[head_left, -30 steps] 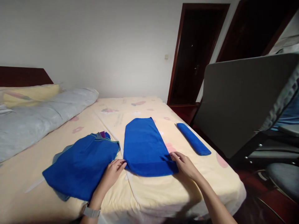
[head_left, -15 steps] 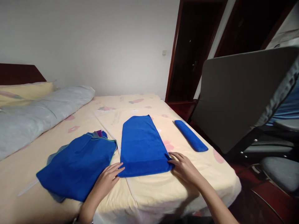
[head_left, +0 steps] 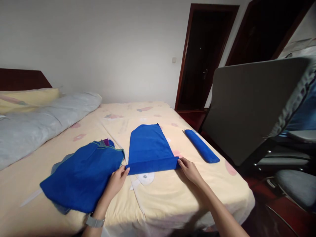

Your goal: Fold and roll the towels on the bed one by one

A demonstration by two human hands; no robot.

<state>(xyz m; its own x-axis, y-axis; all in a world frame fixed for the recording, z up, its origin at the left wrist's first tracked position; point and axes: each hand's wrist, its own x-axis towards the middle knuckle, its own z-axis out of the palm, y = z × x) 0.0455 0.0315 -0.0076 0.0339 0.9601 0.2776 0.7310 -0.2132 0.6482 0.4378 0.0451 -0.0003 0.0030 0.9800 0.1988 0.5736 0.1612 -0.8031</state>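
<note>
A blue cloth [head_left: 149, 143] lies on the bed, its near edge turned over into a flat band across its width. My left hand [head_left: 118, 177] pinches the left end of that band between thumb and fingers. At the right end, my right hand [head_left: 189, 169] grips the fold the same way. Close by my left hand is a loose pile of blue cloths [head_left: 81, 177] with green edging and a bit of purple showing. A narrow folded blue cloth [head_left: 201, 145] rests to the right, apart from my right hand.
The bed [head_left: 172, 200] has a cream patterned sheet. A long grey bolster [head_left: 49, 113] and a yellow pillow [head_left: 29, 99] lie at the left. Past the bed's right edge stand a large dark grey panel [head_left: 247, 105] and a grey stool seat [head_left: 295, 187].
Both hands have moved away from me, folding the near edge of the cloth over once more. The cloth is shorter, and a printed figure on the sheet now shows below it.
</note>
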